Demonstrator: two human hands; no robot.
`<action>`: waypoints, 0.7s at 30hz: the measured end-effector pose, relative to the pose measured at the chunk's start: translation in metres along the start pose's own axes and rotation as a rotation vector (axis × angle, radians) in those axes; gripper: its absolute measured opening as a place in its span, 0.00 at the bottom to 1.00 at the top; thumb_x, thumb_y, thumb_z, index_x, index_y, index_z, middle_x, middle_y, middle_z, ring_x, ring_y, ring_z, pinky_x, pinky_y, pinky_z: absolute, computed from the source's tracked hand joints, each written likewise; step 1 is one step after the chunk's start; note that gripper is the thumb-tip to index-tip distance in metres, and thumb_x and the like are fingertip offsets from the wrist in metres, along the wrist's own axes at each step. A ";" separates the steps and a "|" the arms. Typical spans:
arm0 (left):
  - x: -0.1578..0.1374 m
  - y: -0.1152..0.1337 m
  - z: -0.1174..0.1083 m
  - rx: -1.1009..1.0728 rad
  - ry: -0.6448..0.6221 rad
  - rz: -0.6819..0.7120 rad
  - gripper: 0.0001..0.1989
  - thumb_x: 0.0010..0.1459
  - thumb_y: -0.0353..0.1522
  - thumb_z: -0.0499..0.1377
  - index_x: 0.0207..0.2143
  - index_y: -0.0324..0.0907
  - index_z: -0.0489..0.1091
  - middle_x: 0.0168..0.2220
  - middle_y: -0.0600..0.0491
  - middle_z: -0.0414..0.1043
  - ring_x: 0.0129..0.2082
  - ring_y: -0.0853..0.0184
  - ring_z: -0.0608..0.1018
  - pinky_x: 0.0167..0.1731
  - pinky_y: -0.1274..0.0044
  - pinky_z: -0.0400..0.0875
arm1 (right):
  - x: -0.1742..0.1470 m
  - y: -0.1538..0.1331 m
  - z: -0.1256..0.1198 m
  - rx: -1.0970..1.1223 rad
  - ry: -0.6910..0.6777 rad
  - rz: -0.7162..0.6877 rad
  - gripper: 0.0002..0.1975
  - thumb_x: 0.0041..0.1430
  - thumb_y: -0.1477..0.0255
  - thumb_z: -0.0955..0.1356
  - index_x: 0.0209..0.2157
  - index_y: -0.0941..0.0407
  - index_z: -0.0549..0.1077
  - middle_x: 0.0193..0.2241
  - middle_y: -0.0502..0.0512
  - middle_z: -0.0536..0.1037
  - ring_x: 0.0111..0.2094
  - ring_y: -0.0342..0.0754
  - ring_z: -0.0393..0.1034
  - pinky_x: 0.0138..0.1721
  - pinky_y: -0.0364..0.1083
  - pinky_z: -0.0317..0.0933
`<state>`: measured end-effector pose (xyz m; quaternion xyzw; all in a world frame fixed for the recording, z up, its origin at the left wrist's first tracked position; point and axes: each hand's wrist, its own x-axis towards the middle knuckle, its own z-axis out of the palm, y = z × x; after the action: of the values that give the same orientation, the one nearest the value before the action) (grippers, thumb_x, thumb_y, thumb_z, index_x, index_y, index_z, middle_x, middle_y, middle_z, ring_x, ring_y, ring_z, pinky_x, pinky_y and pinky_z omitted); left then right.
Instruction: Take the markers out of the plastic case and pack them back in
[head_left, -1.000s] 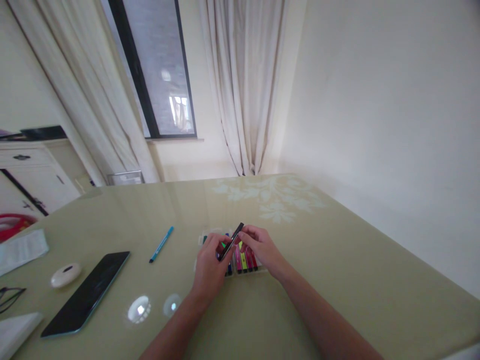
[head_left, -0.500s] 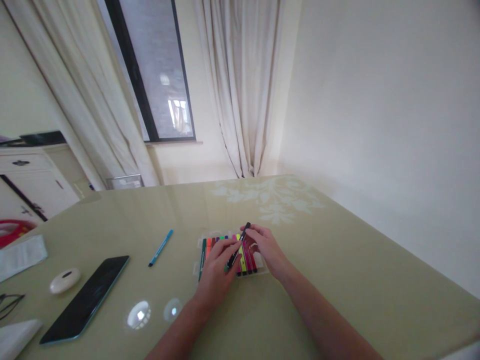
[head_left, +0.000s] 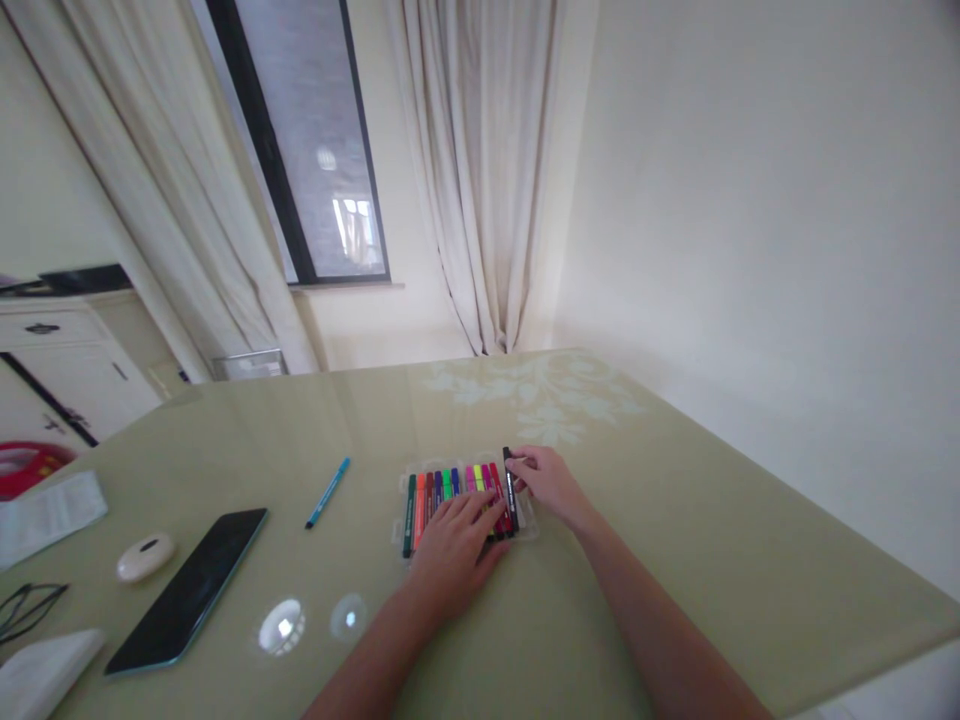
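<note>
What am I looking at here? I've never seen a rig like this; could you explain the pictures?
There is no machine: these are one person's bare hands. One camera, worn on the head, looks forward and down, so there is no second viewpoint.

On the glossy olive-green table sits a clear plastic case with a row of slim coloured markers. The left hand spreads over that row, with no separate grip visible. The right hand pinches a slim black marker near its far end, at the row's right side.

Off to the left lie a light-blue marker, a flat black tablet-like device and a rounded white object.
</note>
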<state>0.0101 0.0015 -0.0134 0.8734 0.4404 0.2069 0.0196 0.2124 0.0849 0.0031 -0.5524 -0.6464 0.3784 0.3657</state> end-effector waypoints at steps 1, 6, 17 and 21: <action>0.000 0.000 0.000 0.012 0.001 0.004 0.25 0.67 0.40 0.58 0.65 0.51 0.63 0.64 0.50 0.69 0.61 0.56 0.70 0.60 0.61 0.66 | -0.001 0.001 0.003 -0.068 0.014 -0.015 0.10 0.60 0.70 0.67 0.38 0.57 0.80 0.29 0.54 0.82 0.26 0.46 0.75 0.31 0.43 0.65; 0.001 0.002 0.002 0.052 -0.001 0.045 0.24 0.70 0.41 0.54 0.67 0.54 0.61 0.64 0.50 0.67 0.62 0.56 0.69 0.60 0.60 0.64 | -0.005 0.001 0.014 -0.272 0.123 -0.074 0.09 0.60 0.71 0.69 0.41 0.55 0.80 0.32 0.56 0.84 0.33 0.49 0.77 0.38 0.46 0.64; 0.003 0.003 0.009 0.044 0.009 0.014 0.24 0.70 0.41 0.53 0.66 0.55 0.62 0.65 0.51 0.66 0.63 0.55 0.67 0.62 0.58 0.61 | -0.006 0.012 0.028 -0.344 0.244 -0.103 0.04 0.59 0.72 0.69 0.32 0.54 0.78 0.25 0.53 0.79 0.28 0.49 0.71 0.32 0.45 0.58; 0.004 0.003 0.011 0.043 0.018 0.001 0.23 0.70 0.43 0.53 0.65 0.56 0.64 0.65 0.51 0.66 0.63 0.55 0.67 0.62 0.59 0.61 | -0.004 0.019 0.031 -0.302 0.252 -0.071 0.06 0.59 0.72 0.68 0.36 0.54 0.78 0.25 0.51 0.77 0.28 0.49 0.71 0.32 0.45 0.59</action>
<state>0.0184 0.0039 -0.0214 0.8719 0.4446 0.2053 -0.0032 0.1932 0.0801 -0.0280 -0.6209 -0.6640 0.1920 0.3699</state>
